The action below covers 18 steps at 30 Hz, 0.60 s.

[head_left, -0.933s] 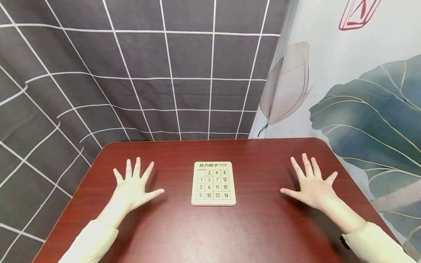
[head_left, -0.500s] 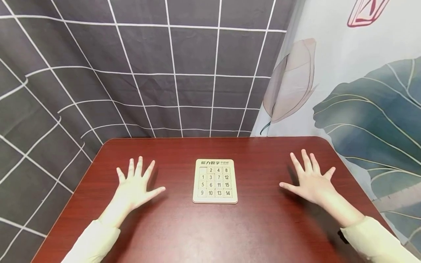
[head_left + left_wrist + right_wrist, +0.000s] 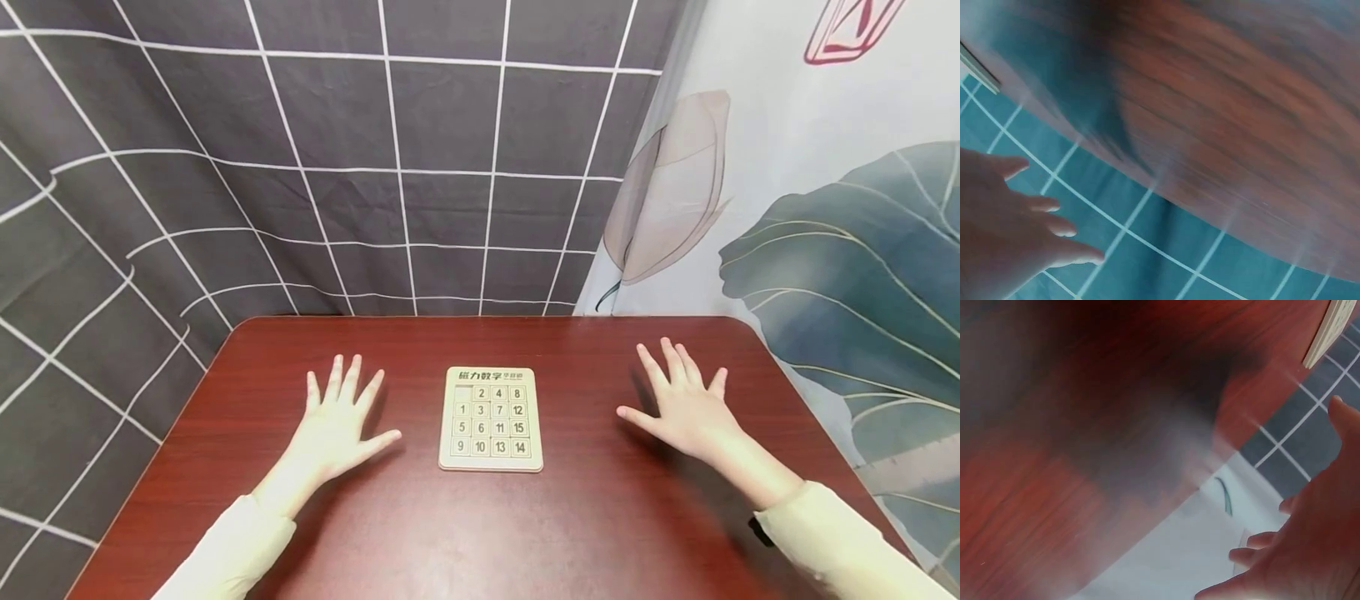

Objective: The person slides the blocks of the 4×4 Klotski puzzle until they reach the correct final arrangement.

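A cream number slide puzzle (image 3: 491, 419) lies flat near the middle of the table, its gap at the top left of the grid, beside the 2 tile. To its left, my left hand (image 3: 333, 429) is held over the table with fingers spread and nothing in it. My right hand (image 3: 690, 412) hovers on the other side, fingers likewise spread and holding nothing. Each wrist view catches only one edge of the puzzle, at the top left for the left hand (image 3: 1013, 228) and at the top right for the right hand (image 3: 1310, 550).
The reddish-brown wooden table (image 3: 480, 533) has rounded far corners. Behind it and to the left hangs a dark grey curtain (image 3: 442, 117) with white grid lines. A pale curtain (image 3: 810, 250) with leaf prints hangs at the right.
Both hands have moved inward toward the puzzle, the left one rightward and the right one leftward. The puzzle stays in place on the table; the head view has shifted slightly.
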{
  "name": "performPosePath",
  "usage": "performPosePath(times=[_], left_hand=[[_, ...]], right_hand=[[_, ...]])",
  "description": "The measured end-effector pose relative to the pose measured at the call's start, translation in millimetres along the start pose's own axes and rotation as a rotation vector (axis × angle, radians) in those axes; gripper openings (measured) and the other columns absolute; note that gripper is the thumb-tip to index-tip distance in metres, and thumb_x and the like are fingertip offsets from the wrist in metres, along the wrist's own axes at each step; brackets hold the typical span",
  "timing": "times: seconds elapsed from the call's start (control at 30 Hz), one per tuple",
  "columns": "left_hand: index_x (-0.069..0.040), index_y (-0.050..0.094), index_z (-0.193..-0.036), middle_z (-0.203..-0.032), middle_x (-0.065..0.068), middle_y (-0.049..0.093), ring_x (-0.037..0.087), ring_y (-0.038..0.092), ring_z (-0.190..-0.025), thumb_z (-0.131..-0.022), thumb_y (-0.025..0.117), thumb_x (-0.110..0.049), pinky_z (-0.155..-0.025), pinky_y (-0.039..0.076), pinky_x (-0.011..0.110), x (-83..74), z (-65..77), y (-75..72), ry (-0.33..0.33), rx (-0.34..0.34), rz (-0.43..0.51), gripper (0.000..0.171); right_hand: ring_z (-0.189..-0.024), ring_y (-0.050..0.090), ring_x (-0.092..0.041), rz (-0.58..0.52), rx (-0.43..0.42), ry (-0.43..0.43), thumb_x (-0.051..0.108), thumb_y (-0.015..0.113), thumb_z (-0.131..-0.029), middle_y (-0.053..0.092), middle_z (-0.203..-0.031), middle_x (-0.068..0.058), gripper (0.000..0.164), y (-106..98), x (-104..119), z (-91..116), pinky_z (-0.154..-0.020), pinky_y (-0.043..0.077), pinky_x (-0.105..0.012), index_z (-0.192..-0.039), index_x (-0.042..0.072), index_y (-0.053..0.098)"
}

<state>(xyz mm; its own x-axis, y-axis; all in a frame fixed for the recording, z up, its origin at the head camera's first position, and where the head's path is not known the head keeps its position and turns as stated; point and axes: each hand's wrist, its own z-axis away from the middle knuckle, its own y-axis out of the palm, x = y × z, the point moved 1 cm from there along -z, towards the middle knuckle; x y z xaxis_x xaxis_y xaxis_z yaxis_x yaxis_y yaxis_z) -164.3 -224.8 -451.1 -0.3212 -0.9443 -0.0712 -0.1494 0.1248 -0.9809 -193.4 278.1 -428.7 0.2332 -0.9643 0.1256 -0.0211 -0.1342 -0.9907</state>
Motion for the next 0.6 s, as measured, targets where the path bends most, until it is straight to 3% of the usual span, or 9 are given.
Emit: performPosePath(times=[0.3, 0.6], left_hand=[[-0.008, 0.052, -0.157, -0.166, 0.030, 0.039, 0.054, 0.031, -0.157, -0.087, 0.070, -0.064, -0.120, 0.025, 0.083, -21.8, -18.5, 9.0, 0.159, -0.062, -0.056, 0.091], [-0.008, 0.050, -0.158, -0.167, 0.027, 0.040, 0.048, 0.032, -0.158, -0.090, 0.068, -0.067, -0.125, 0.026, 0.075, -43.8, -32.1, 18.2, 0.252, -0.005, -0.037, 0.092]], right_hand=[[-0.151, 0.040, -0.053, -0.006, -0.112, -0.193, 0.052, 0.072, -0.095, 0.035, -0.165, -0.036, 0.092, -3, 29, -22, -0.123, 0.029, -0.076, -0.163, 0.001, 0.037], [-0.153, 0.042, -0.048, 0.005, -0.105, -0.369, 0.050, 0.072, -0.096, 0.040, -0.163, -0.033, 0.090, 11, 67, -36, -0.125, 0.037, -0.064, -0.160, -0.004, 0.039]])
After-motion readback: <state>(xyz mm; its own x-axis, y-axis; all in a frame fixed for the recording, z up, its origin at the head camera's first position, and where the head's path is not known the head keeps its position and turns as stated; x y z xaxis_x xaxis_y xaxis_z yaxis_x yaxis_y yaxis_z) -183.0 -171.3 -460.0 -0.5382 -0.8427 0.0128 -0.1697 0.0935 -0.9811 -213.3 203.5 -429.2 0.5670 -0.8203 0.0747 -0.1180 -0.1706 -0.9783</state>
